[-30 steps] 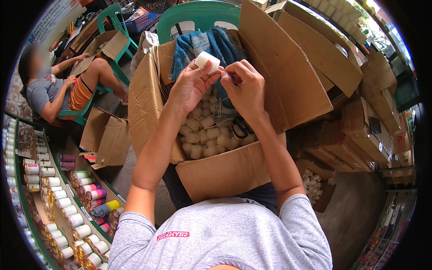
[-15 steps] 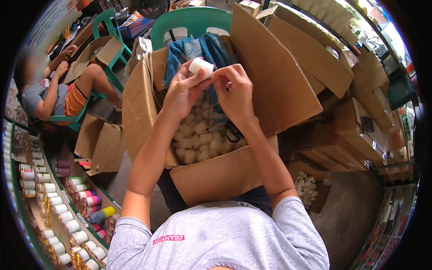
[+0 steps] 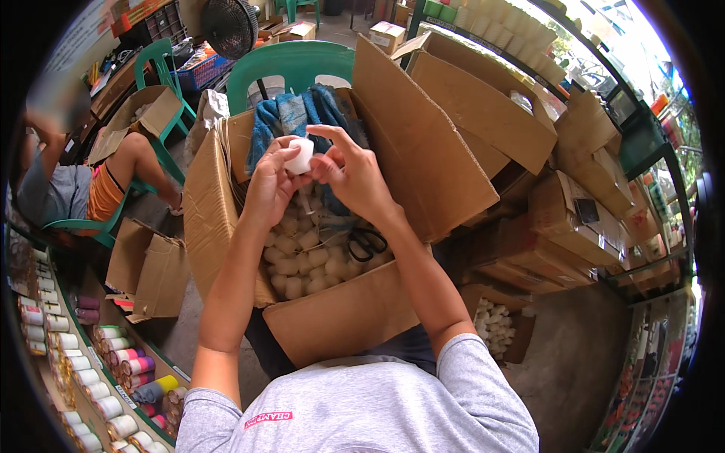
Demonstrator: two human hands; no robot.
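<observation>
A short white cylinder that looks like a candle (image 3: 301,156) is held upright over an opened cardboard box (image 3: 332,313). My left hand (image 3: 269,181) grips it from the left, thumb and fingers closed round its side. At its right is my right hand (image 3: 353,177), the index finger raised and stretched over the top, apart from the thumb. The thumb is close against the candle's side; whether it presses there is hard to see. Below, many similar off-white pieces (image 3: 294,264) fill the box. Black-handled scissors (image 3: 368,244) lie on them, with pale string (image 3: 325,226) nearby.
A blue cloth (image 3: 291,121) drapes at the box's far side, before a green chair (image 3: 291,57). Cardboard boxes (image 3: 563,226) stack at the right. Shelves of labelled candles (image 3: 109,408) line the lower left. Another person (image 3: 68,181) sits at the far left.
The view has shifted, so the scene sits further left and lower. My right hand's index finger has lifted from a pinch at the candle's lower end to over its top. The candle has tipped upright.
</observation>
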